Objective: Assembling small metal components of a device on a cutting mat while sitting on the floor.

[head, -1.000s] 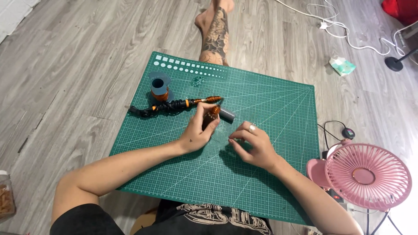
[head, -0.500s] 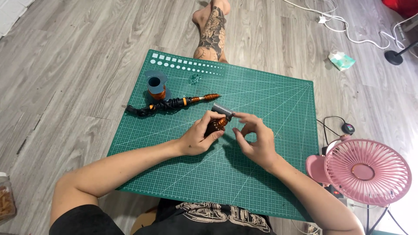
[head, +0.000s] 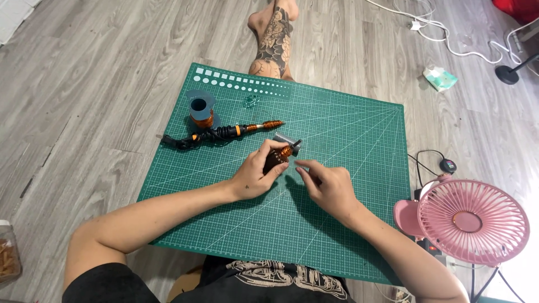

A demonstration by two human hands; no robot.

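Two hands mid-frame over green mat [head: 348, 134]: left hand [head: 255, 177] grips small dark piece with copper coil [head: 279, 157]; right hand [head: 328, 188] pinches at its tip, probably winding wire. Next move needs steady tension. Spool [head: 201, 110] upper left.

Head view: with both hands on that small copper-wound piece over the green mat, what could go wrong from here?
The left hand pinches the copper-wound piece by the fingertips only, so it may slip or the winding loosen. The right hand works right beside the small grey block and could knock it. The pink fan faces the mat; airflow, if running, might disturb thin wire.
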